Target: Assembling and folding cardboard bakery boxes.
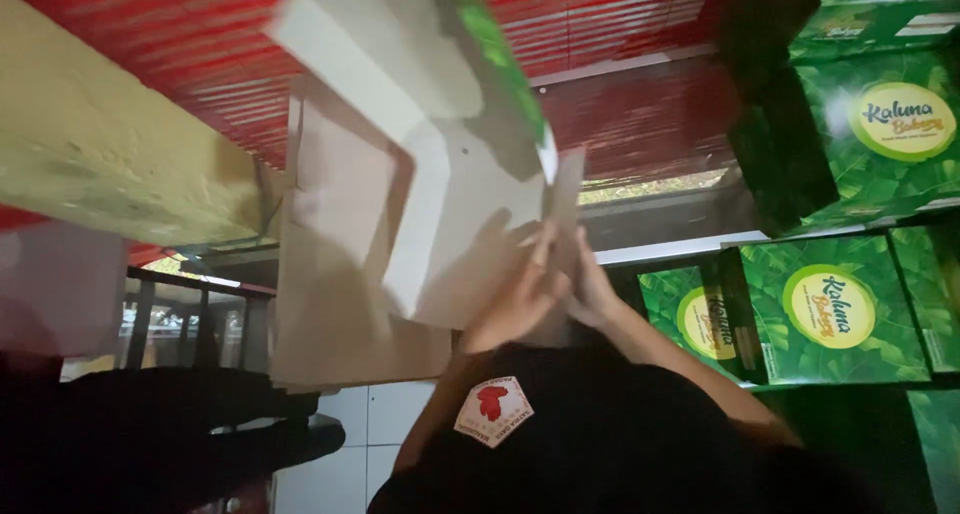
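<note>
A partly folded cardboard box (400,174), pale grey inside and green with leaf print outside, is held up in the middle of the view and looks blurred at its top. My left hand (518,299) grips its lower right flap with the fingers spread over the card. My right hand (592,292) sits right beside it, touching the same flap's edge. Both forearms rise from a black garment with a white and red patch (493,410) at the bottom.
Several finished green leaf-print boxes (835,309) with round yellow labels are stacked at the right. A red ribbed surface (640,104) spans the top, a yellowish beam (100,144) crosses the left, white tiles (375,429) show low down, and a dark shape (160,434) fills the lower left.
</note>
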